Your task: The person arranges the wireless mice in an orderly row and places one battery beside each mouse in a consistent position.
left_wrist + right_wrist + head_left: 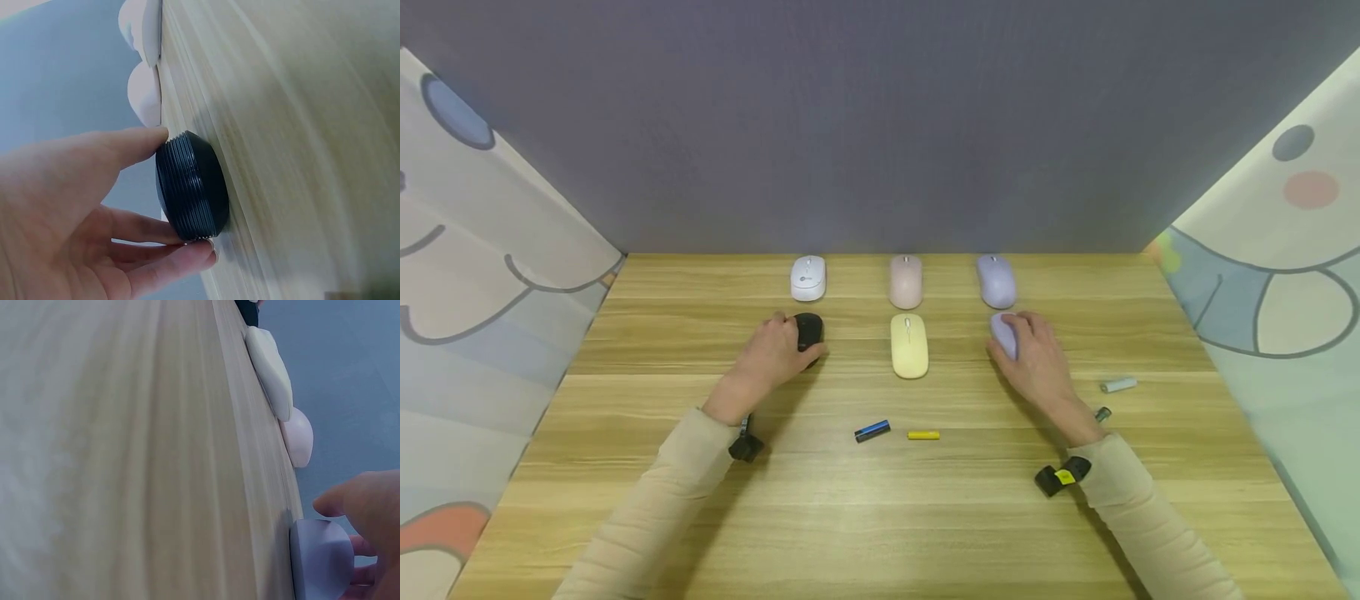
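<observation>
On the left of the wooden table, my left hand (771, 354) grips a black mouse (808, 331). The left wrist view shows the thumb on one side of the black mouse (192, 184) and fingers on the other; its ribbed side faces the camera. To the right, my right hand (1037, 358) holds a light purple mouse (1003, 336), with thumb and fingers around its sides. In the right wrist view the purple mouse (322, 559) rests on the table, its far side partly hidden by the hand. A yellow mouse (909, 346) lies between the two hands.
Behind stand a white mouse (808, 278), a pink mouse (906, 282) and another purple mouse (996, 282). Nearer lie a blue-black battery (872, 431) and a yellow battery (923, 435). A grey battery (1118, 385) and a dark battery (1102, 414) lie by the right arm. A grey panel (880, 125) closes off the back.
</observation>
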Demonstrator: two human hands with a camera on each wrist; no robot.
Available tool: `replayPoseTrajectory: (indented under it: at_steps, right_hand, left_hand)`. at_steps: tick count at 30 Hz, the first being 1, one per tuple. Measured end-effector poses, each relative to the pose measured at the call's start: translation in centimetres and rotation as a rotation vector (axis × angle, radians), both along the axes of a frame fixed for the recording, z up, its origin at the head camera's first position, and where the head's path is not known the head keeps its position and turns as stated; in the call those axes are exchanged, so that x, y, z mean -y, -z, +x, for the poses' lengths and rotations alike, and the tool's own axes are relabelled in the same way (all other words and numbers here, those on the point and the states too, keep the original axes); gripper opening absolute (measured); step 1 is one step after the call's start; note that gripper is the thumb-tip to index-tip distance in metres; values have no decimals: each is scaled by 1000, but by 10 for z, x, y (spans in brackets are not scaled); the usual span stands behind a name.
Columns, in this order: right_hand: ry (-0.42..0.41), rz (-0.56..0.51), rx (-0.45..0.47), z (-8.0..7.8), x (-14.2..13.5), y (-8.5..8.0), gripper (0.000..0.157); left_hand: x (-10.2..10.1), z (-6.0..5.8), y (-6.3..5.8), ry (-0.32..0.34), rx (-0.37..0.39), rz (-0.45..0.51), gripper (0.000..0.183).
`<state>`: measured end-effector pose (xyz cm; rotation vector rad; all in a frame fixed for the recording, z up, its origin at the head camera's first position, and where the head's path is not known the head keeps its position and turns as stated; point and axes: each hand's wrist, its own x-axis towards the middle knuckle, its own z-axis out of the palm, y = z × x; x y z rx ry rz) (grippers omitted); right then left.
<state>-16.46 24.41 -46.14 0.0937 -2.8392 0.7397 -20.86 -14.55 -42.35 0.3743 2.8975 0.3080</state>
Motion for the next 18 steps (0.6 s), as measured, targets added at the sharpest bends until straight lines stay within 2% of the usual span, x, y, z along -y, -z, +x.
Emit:
replayPoseTrajectory:
  at_steps: [18]
  right_hand:
    - [-5, 9, -21, 0, 1, 0, 50]
  left_hand:
    - [0, 4, 1, -5, -57, 14, 76]
